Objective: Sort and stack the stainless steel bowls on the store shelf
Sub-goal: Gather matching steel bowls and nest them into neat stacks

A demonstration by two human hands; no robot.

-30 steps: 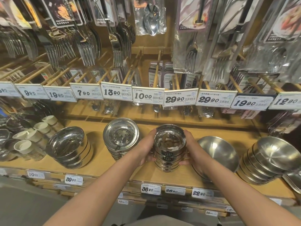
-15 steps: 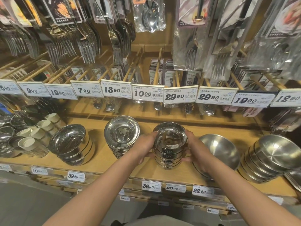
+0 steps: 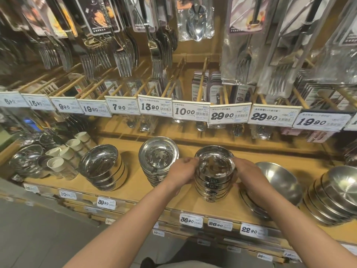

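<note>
Steel bowls, small, nested in one stack [image 3: 213, 177] at centre frame, standing on the wooden shelf [image 3: 135, 194]; dark labels show on the sides of the upper bowls. I have my left hand [image 3: 182, 174] curled against the stack's left side, fingertips at the top bowl's rim, and my right hand [image 3: 249, 176] wrapped round its right side, so the stack is clasped between both. Just left of it I log a second stack of bowls with a leaf pattern [image 3: 158, 163] in the top one, touching my left hand's back. Further left: a tilted stack of wider bowls [image 3: 103, 169], then pale cups [image 3: 63, 151] lying on their sides at the left edge. Right of my right hand: a broad matte bowl [image 3: 278, 180], leaning; at lower right, a slanted row of shallow dishes [image 3: 336, 196]. Across mid-frame I note a line of price tags [image 3: 191, 111], with hanging forks [image 3: 123, 60] and a packed spoon [image 3: 197, 20] above. Lower tags [image 3: 191, 220] front the shelf edge.
</note>
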